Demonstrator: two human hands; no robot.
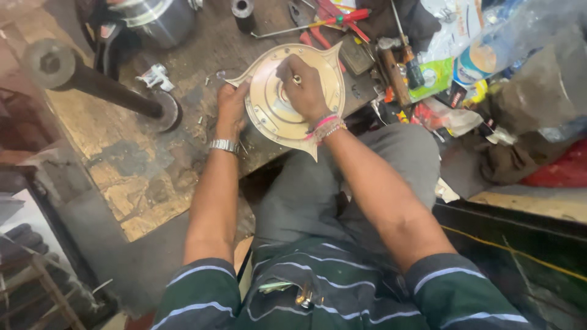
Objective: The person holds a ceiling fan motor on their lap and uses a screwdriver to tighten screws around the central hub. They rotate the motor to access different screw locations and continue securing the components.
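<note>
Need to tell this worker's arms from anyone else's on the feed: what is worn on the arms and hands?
Both hands are bare, no gloves. The left hand has a silver metal watch at the wrist. The right hand has pink and beaded bracelets at the wrist. Forearms are uncovered; short dark green sleeves with pale stripes end above the elbows.
</note>
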